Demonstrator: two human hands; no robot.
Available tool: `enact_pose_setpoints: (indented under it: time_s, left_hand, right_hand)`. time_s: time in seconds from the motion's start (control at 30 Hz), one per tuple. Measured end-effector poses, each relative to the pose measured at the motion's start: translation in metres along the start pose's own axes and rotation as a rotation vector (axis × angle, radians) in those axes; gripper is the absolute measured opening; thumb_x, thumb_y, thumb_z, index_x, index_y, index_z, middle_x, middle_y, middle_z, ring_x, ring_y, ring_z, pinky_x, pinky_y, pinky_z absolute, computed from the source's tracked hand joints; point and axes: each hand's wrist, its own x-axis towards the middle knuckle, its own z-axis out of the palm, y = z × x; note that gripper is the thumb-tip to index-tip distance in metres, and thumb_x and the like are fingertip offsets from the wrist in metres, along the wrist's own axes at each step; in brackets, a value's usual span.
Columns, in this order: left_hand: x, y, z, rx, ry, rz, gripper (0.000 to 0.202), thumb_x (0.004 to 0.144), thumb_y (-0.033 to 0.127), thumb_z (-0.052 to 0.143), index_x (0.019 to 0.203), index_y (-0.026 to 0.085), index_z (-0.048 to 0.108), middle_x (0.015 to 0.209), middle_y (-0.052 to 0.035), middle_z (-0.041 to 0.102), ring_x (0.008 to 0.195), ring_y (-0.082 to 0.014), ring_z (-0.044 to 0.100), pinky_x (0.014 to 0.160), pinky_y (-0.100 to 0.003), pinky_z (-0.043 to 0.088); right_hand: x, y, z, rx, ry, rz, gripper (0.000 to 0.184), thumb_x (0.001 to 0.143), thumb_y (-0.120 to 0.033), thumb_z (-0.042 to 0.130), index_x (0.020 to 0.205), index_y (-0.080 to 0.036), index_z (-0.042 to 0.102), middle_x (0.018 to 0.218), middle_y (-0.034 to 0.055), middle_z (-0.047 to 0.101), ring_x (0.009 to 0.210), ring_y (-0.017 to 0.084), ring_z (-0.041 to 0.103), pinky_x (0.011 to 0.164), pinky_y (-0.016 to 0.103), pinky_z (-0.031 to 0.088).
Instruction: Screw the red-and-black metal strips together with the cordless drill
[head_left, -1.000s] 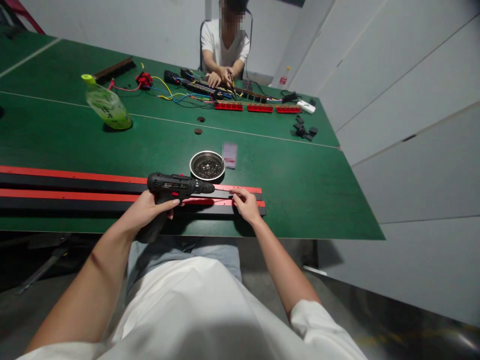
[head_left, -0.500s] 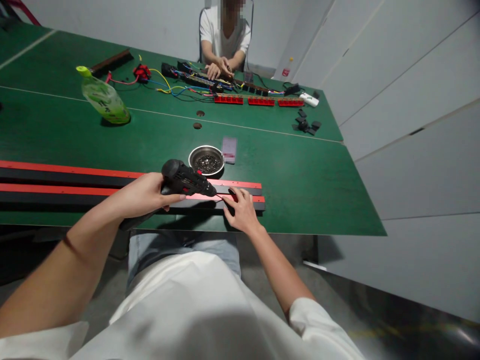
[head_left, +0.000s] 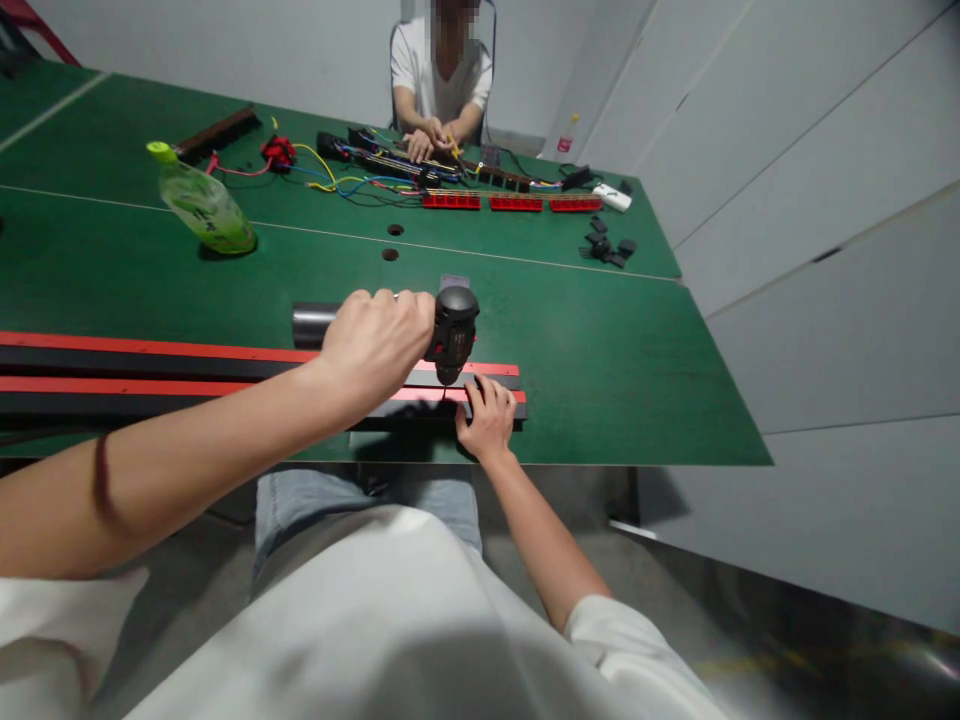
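Observation:
My left hand (head_left: 379, 340) is wrapped round the grip of a black cordless drill (head_left: 454, 325). The drill points down, its bit on the red top of the nearer long red-and-black rail (head_left: 120, 388). Just right of the bit, my right hand (head_left: 489, 415) grips that rail near its right end, fingers over the top and thumb on the near side. A second red-and-black rail (head_left: 142, 347) lies parallel behind it. Whether a screw sits under the bit is too small to tell.
A green bottle (head_left: 206, 210) stands tilted in view at the left. Across the green table (head_left: 600, 370), a person (head_left: 442, 85) handles wired parts near red strips (head_left: 516, 203). Small black pieces (head_left: 609, 245) lie at the right. A card (head_left: 454, 282) sits behind the drill.
My left hand has raised the drill from a slanted hold to upright over the rail, now hiding the round dish of screws. My right hand has shifted slightly right along the rail.

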Motion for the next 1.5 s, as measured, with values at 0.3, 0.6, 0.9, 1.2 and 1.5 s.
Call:
enact_pose_setpoints:
  time_s: [0.3,0.6,0.9,1.2,1.5]
  left_hand:
    - [-0.012,-0.001,0.01,-0.06,0.068,0.027,0.031,0.097,0.028,0.053,0.116,0.009,0.068,0.099,-0.0245,0.074,0.096,-0.0388,0.072,0.084,-0.047,0.05]
    - [-0.017,0.005,0.011,-0.145,0.105,0.051,0.029,0.097,0.024,0.05,0.114,0.011,0.071,0.098,-0.0243,0.074,0.1,-0.0399,0.071,0.085,-0.047,0.048]
    - [-0.02,-0.01,0.004,-0.268,-0.019,0.019,0.035,0.081,0.034,0.079,0.11,0.016,0.071,0.095,-0.0198,0.075,0.103,-0.0445,0.072,0.091,-0.047,0.046]
    - [-0.03,-0.092,0.037,-0.58,-0.224,-0.085,0.036,0.073,0.055,0.085,0.085,0.023,0.073,0.075,-0.0087,0.073,0.077,-0.0334,0.071,0.07,-0.033,0.047]
    - [-0.08,-0.188,0.158,-1.568,-0.456,-0.471,0.034,0.072,0.045,0.091,0.072,0.019,0.07,0.065,-0.0084,0.068,0.06,-0.0238,0.063,0.057,-0.031,0.049]
  right_hand:
    - [-0.001,0.0,0.007,0.012,0.016,-0.033,0.047,0.102,-0.039,0.053,0.143,-0.018,0.066,0.154,0.0141,0.061,0.141,0.031,0.05,0.124,0.051,0.028]
    - [0.0,-0.002,0.004,0.026,-0.069,-0.005,0.05,0.101,-0.033,0.055,0.149,-0.018,0.062,0.158,0.0145,0.058,0.146,0.031,0.047,0.126,0.052,0.027]
    - [-0.003,-0.003,0.007,0.043,0.022,0.011,0.046,0.104,-0.038,0.052,0.144,-0.019,0.065,0.154,0.0133,0.062,0.141,0.03,0.051,0.125,0.051,0.028]
    - [-0.007,-0.005,0.008,0.036,0.071,0.047,0.045,0.099,-0.031,0.056,0.141,-0.02,0.067,0.152,0.0139,0.064,0.139,0.03,0.055,0.124,0.052,0.028]
    - [-0.013,-0.003,0.008,-0.046,0.09,0.045,0.052,0.093,-0.029,0.056,0.144,-0.022,0.064,0.151,0.013,0.065,0.135,0.031,0.059,0.121,0.052,0.032]
